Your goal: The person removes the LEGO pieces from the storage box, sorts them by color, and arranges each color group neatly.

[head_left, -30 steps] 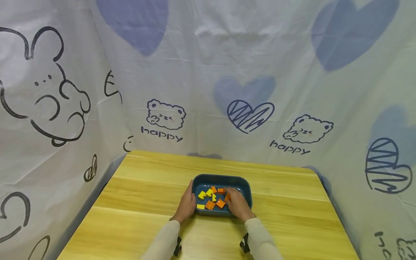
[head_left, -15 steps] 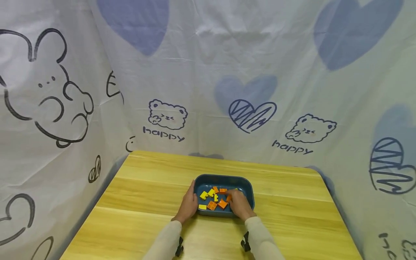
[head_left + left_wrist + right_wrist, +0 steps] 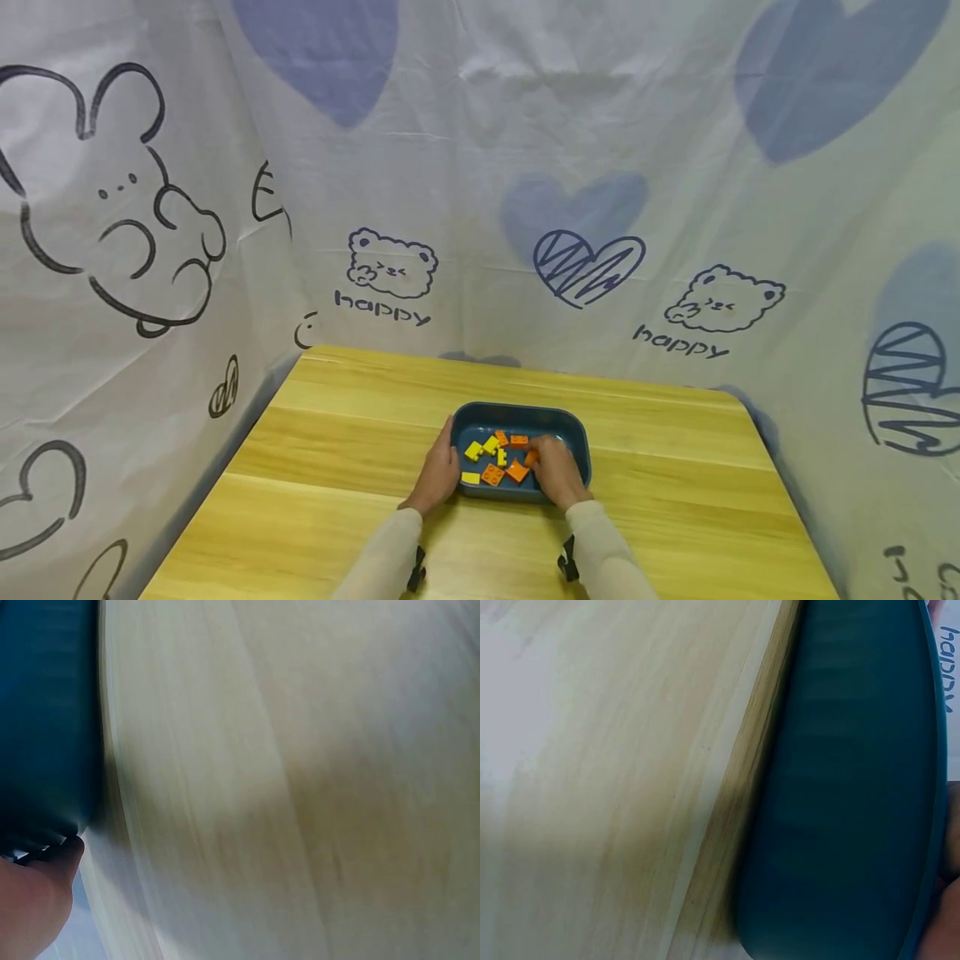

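A dark teal tray [image 3: 517, 493] holds several yellow and orange toy building bricks. My left hand [image 3: 438, 471] rests along the tray's left end, fingers straight against the outer wall; its thumb [image 3: 64, 859] touches a corner in the left wrist view. Inside the tray, my right hand [image 3: 558, 471] has its fingers curled at an orange brick [image 3: 531, 458], partly hidden under them. Just left of that hand lies another orange brick [image 3: 517, 472], near a square studded orange one [image 3: 492, 475]. Yellow bricks [image 3: 474, 451] lie further left. The right wrist view shows mainly the tray's outer wall [image 3: 847, 772].
The tray stands on a wooden table [image 3: 337, 433]. A pale patterned cloth [image 3: 480, 150] hangs behind the table and along both sides. Black straps [image 3: 567, 560] sit at both wrists over light sleeves [image 3: 378, 558].
The whole view has shifted slightly. My right fingers reached left over the bricks half a second ago and are now drawn in closer at the orange brick. My left hand stays at the tray's end.
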Motion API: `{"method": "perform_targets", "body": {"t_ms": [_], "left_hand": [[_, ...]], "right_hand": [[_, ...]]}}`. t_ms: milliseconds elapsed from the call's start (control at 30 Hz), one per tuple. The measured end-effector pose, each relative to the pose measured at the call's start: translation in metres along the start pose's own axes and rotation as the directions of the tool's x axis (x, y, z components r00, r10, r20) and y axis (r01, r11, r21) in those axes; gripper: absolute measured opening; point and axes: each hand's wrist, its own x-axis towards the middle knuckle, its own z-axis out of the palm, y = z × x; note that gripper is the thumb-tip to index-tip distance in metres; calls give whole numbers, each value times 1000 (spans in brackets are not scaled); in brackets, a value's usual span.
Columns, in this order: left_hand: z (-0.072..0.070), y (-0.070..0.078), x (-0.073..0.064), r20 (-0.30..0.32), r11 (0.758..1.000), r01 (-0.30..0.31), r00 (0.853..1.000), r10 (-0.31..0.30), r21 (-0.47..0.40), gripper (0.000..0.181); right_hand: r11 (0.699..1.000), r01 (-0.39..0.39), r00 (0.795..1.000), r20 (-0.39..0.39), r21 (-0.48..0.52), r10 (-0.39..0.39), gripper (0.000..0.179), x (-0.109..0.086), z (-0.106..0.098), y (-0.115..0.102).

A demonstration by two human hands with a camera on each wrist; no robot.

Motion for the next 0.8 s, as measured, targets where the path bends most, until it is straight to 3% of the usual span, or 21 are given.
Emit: {"method": "perform_targets", "body": {"t_ms": [400, 800], "left_hand": [[0, 2, -1, 11, 1000, -9, 1000, 9, 4, 56], [-1, 3, 1, 25, 1000, 6, 1000, -6, 4, 57]], "right_hand": [[999, -39, 999, -28, -33, 38, 21, 1, 4, -1], [999, 8, 997, -75, -42, -12, 21, -2, 1, -2]]}}
